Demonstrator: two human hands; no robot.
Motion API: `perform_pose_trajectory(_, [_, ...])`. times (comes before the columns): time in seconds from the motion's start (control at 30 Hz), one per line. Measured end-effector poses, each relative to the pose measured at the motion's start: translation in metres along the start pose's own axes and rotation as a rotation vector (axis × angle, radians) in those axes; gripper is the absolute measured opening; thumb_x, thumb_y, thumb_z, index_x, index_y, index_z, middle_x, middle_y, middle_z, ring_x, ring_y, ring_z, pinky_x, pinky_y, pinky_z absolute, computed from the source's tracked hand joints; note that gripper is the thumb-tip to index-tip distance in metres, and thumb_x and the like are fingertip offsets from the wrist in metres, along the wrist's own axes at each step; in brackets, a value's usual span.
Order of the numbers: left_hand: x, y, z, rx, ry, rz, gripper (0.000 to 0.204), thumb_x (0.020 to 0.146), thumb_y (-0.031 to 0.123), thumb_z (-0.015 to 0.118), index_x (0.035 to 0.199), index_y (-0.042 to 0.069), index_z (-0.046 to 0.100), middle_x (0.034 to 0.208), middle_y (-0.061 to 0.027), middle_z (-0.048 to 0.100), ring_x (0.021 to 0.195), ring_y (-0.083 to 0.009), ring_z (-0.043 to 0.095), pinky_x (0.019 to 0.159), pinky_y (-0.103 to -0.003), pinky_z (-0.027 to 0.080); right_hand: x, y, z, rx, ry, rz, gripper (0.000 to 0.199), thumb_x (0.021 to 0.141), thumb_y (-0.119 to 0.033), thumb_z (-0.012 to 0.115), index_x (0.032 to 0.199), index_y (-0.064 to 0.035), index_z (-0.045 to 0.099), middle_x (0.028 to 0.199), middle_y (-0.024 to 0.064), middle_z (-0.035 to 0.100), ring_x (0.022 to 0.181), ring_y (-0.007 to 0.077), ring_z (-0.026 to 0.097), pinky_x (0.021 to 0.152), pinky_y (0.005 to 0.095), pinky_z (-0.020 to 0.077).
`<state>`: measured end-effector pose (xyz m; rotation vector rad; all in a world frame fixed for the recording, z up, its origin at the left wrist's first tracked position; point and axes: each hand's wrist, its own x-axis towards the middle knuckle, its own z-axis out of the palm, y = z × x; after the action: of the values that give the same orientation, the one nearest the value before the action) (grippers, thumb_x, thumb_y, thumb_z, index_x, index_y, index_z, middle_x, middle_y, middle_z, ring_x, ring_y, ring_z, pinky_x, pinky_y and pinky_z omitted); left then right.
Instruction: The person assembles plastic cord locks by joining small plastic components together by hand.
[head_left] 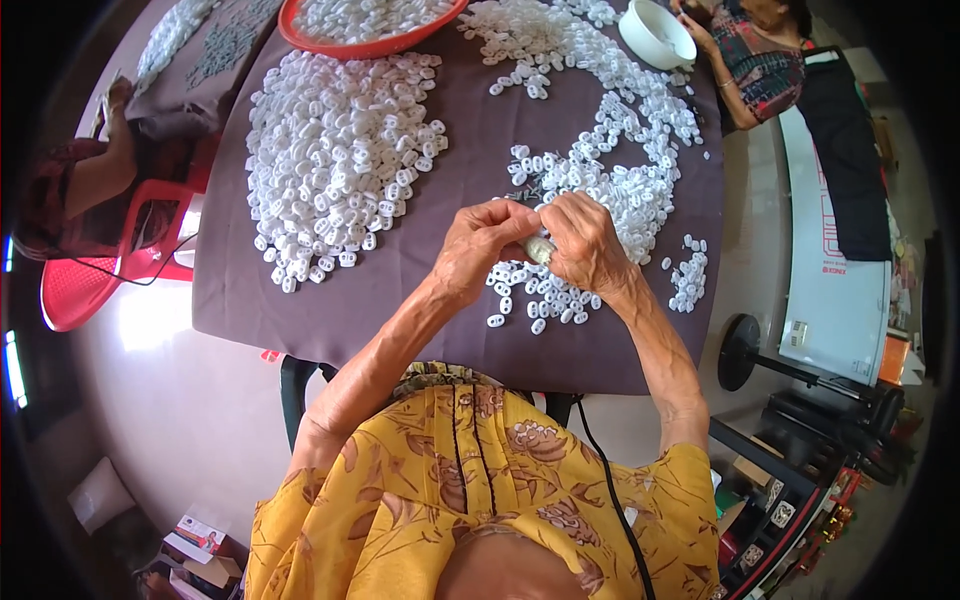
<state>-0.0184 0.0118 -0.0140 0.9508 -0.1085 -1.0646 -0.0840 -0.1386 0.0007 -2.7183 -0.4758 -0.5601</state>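
Note:
My left hand point(487, 243) and my right hand point(588, 240) meet above the table, fingers bent and pinched together. What they pinch is small and mostly hidden by the fingers. A pale, wrapped-looking bit point(540, 249) shows between the hands; whether it is a covered fingertip or a held thing is unclear. Around and beyond my right hand spreads a loose scatter of small white oval plastic pieces point(640, 195) with holes in them. A few small dark grey parts point(531, 191) lie just past my fingertips. Left of my hands is a large heap of the same white pieces point(335, 160).
A brown cloth covers the table point(450, 330). At its far side stand a red basin point(375, 45) full of white pieces and a white bowl point(655, 35). One person point(755, 60) sits far right, another far left by a red chair point(130, 235). Grey parts point(225, 50) lie far left.

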Motion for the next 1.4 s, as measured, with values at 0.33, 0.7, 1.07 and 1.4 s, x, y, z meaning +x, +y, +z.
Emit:
perform_pose_trajectory(0.33, [-0.014, -0.021, -0.010, 0.001, 0.015, -0.096, 0.015, 0.085, 0.016, 0.056, 0.083, 0.001, 0.057, 0.075, -0.0030, 0.057, 0.066, -0.0088, 0.055, 0.063, -0.022, 0.047, -0.017, -0.009, 0.014, 0.044, -0.050, -0.072, 0.018, 0.058, -0.006, 0.061, 0.064, -0.0043, 0.044, 0.058, 0.0069, 0.043, 0.054, 0.0224, 0.046, 0.051, 0.0343, 0.0374])
perform_pose_trajectory(0.7, [-0.023, -0.038, -0.017, -0.045, 0.047, -0.166, 0.018, 0.083, 0.017, 0.058, 0.083, -0.001, 0.057, 0.076, -0.0052, 0.058, 0.069, -0.0119, 0.058, 0.067, -0.026, 0.051, -0.034, -0.016, 0.026, 0.069, -0.059, -0.070, 0.016, 0.059, -0.008, 0.061, 0.063, -0.0038, 0.045, 0.058, 0.0075, 0.044, 0.052, 0.0224, 0.047, 0.050, 0.0340, 0.0378])
perform_pose_trajectory(1.07, [-0.010, -0.021, -0.016, -0.178, -0.041, -0.083, 0.018, 0.088, 0.016, 0.050, 0.089, 0.000, 0.055, 0.083, -0.0058, 0.059, 0.076, -0.0140, 0.058, 0.073, -0.031, 0.049, -0.009, -0.006, 0.012, 0.125, -0.018, -0.028, 0.017, 0.060, -0.006, 0.061, 0.065, -0.0041, 0.044, 0.059, 0.0079, 0.045, 0.055, 0.0240, 0.048, 0.053, 0.0354, 0.0398])
perform_pose_trajectory(1.4, [-0.020, -0.021, -0.011, -0.034, 0.050, -0.062, 0.015, 0.084, 0.015, 0.056, 0.085, 0.000, 0.057, 0.078, -0.0038, 0.058, 0.069, -0.0094, 0.057, 0.067, -0.024, 0.048, -0.015, -0.013, 0.013, 0.064, -0.042, -0.056, 0.021, 0.061, -0.007, 0.062, 0.064, -0.0038, 0.042, 0.058, 0.0079, 0.043, 0.053, 0.0237, 0.046, 0.052, 0.0351, 0.0390])
